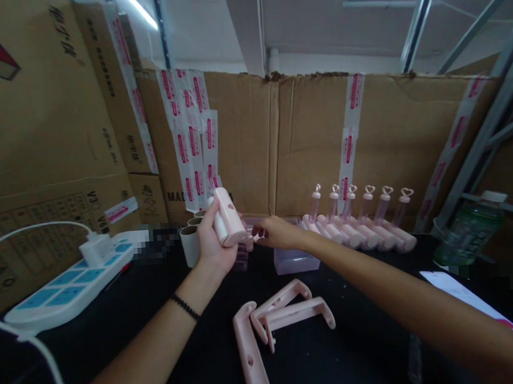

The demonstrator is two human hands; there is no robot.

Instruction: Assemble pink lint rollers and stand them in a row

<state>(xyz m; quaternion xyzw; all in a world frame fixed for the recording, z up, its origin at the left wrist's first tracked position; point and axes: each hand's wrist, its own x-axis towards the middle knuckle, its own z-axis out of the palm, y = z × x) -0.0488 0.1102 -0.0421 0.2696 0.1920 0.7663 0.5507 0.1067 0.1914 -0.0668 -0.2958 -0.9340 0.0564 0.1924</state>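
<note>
My left hand (211, 238) is closed round a pale pink cylinder-shaped part (227, 217), held upright above the black table (129, 315). My right hand (276, 232) reaches forward just right of it, fingers pinched near small pink pieces (247, 242); what it pinches is too small to name. A clear pinkish box (296, 261) lies under my right wrist. Three pink bracket-shaped parts (277, 315) lie on the table nearer to me.
A row of pink tubes with heart-shaped caps (362, 220) lies at the back right. Grey cardboard tubes (190, 242) stand behind my left hand. A white power strip (70, 278) with a plugged adapter lies left. Cardboard boxes (244, 140) wall the back. A green bottle (467, 231) stands right.
</note>
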